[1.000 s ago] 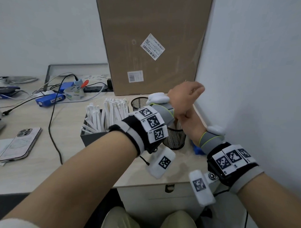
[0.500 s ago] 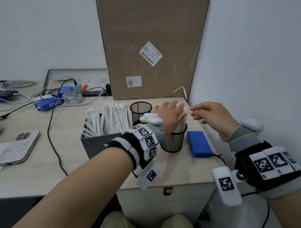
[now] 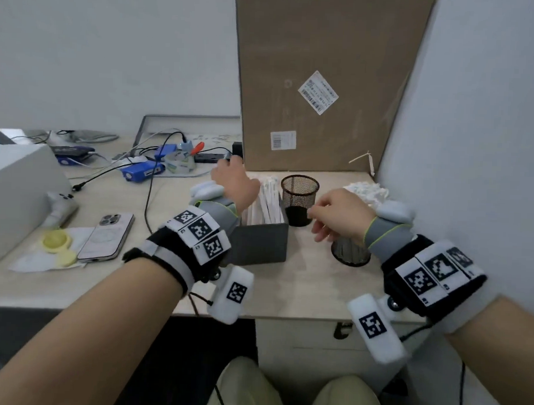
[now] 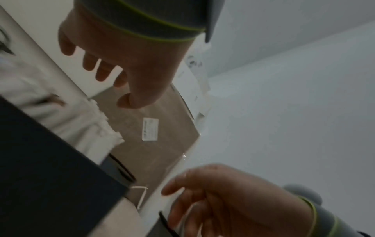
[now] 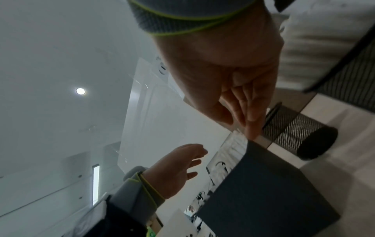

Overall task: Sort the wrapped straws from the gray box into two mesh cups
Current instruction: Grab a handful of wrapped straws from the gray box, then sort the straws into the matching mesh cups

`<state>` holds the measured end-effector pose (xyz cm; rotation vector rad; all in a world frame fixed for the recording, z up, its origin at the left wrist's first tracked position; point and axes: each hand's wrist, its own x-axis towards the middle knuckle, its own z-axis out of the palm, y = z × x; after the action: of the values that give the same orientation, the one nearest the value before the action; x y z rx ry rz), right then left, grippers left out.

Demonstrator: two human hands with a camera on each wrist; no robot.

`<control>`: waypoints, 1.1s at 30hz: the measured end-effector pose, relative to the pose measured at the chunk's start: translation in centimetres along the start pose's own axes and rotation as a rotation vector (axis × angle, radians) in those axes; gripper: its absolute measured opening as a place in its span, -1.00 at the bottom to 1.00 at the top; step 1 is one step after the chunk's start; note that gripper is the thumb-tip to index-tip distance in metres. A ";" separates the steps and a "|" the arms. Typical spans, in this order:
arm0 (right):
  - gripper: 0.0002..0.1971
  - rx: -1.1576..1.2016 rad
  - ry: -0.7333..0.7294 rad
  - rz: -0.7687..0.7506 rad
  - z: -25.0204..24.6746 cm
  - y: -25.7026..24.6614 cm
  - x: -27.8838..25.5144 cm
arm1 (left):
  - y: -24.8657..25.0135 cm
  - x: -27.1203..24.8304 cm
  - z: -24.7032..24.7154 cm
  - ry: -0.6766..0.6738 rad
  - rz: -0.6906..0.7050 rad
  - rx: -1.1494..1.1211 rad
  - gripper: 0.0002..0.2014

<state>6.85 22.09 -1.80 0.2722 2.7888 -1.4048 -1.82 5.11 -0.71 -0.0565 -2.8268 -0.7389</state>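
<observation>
Left hand [image 3: 234, 183] shifted over gray box [image 3: 260, 240] (fingers loose), right hand [image 3: 339, 215] relaxed, both empty

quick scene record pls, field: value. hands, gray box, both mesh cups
left hand: over the gray box, fingers loose, holds nothing
right hand: above the near mesh cup, fingers loosely curled, holds nothing visible
gray box: on the desk, full of wrapped straws
far mesh cup: upright, looks empty
near mesh cup: upright, holds straws, partly hidden by the right hand
</observation>
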 end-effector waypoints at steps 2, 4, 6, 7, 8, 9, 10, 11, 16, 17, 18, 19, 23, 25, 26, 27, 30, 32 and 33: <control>-0.75 -0.027 -0.052 0.051 2.0 -0.2 0.7 | -2.8 0.1 -1.1 -0.037 -0.145 0.053 -0.44; -0.72 -0.063 -0.063 0.080 3.4 -0.2 1.5 | -4.9 -0.3 -1.9 -0.159 -0.264 0.027 -0.42; -0.77 -0.072 -0.112 0.096 4.5 -0.1 2.2 | -6.5 -0.9 -2.3 -0.364 -0.337 -0.136 -0.53; -0.81 -0.065 -0.157 0.097 4.8 -0.1 2.5 | -7.0 -1.2 -2.2 -0.454 -0.365 -0.235 -0.58; -0.83 -0.039 -0.187 0.100 5.3 -0.1 2.7 | -7.5 -1.4 -2.1 -0.514 -0.372 -0.318 -0.61; -0.82 0.008 -0.188 0.108 5.6 -0.1 2.9 | -7.7 -1.5 -1.8 -0.538 -0.356 -0.367 -0.64; -0.79 0.057 -0.169 0.114 5.7 -0.1 3.0 | -7.8 -1.5 -1.5 -0.536 -0.332 -0.390 -0.66; -0.76 0.084 -0.149 0.109 5.9 0.0 3.2 | -7.8 -1.3 -1.2 -0.523 -0.315 -0.402 -0.67; -0.76 0.102 -0.137 0.048 6.4 0.0 4.7 | -8.6 0.2 -0.5 -0.398 -0.261 -0.302 -0.66; -0.77 0.082 -0.077 0.031 6.5 -0.1 5.1 | -8.8 0.5 -0.6 -0.379 -0.260 -0.274 -0.66; -0.75 0.025 0.011 0.013 6.5 0.0 5.6 | -9.0 0.7 -0.6 -0.361 -0.257 -0.247 -0.66; -0.72 -0.088 0.104 -0.009 6.4 0.0 6.4 | -9.2 1.1 -0.7 -0.351 -0.255 -0.221 -0.66; -0.70 -0.501 0.148 0.002 6.5 0.3 9.0 | -10.2 2.2 -0.7 -0.329 -0.248 -0.165 -0.65; -0.71 -0.521 0.174 0.021 6.5 0.4 9.7 | -10.7 2.8 -0.6 -0.315 -0.248 -0.155 -0.66; -0.73 -0.510 0.210 0.019 6.4 0.5 9.8 | -10.8 2.8 -0.5 -0.312 -0.248 -0.153 -0.68; -0.75 -0.504 0.253 0.002 6.3 0.6 10.0 | -10.9 3.0 -0.5 -0.309 -0.240 -0.146 -0.72; -0.79 -0.513 0.332 -0.033 5.6 0.5 10.4 | -10.9 2.9 -0.4 -0.294 -0.227 -0.116 -0.72; -0.71 -0.536 0.319 -0.018 5.2 0.1 10.8 | -10.8 3.0 -0.4 -0.269 -0.237 -0.108 -0.81; -0.65 -0.544 0.301 0.008 5.1 -0.1 11.0 | -10.7 3.0 -0.4 -0.245 -0.246 -0.101 -0.85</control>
<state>-4.37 19.63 -5.69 0.5105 3.2558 -0.5918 -5.61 -4.49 -4.81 0.2023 -3.0622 -0.9897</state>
